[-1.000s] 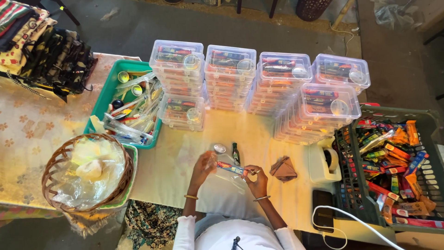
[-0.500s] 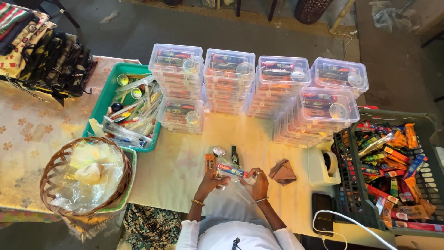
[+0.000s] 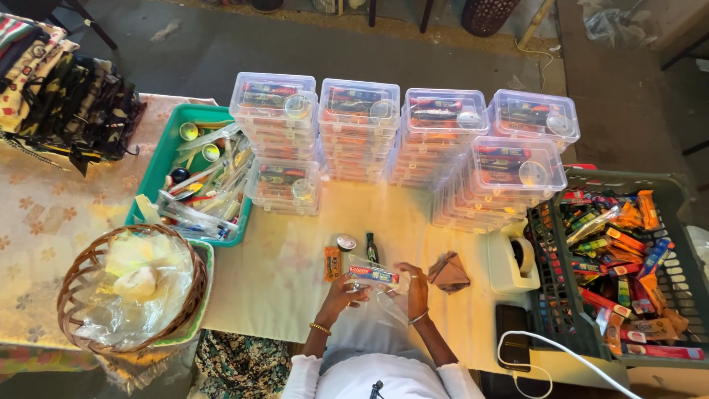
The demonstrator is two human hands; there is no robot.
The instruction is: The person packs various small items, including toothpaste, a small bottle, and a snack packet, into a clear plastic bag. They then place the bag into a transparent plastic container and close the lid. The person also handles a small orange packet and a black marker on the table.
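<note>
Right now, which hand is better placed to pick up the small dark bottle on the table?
Probably the right hand: the small dark bottle stands just beyond it, and only its fingers touch the clear bag. The left hand grips the toothpaste box.

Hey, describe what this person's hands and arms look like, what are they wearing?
Both hands are bare. The left hand has a gold beaded bracelet at the wrist, the right hand a thin bangle. White sleeves are pushed up, leaving the forearms uncovered.

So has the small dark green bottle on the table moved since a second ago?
No. The small dark green bottle stands beside the round tin, as before.
</note>
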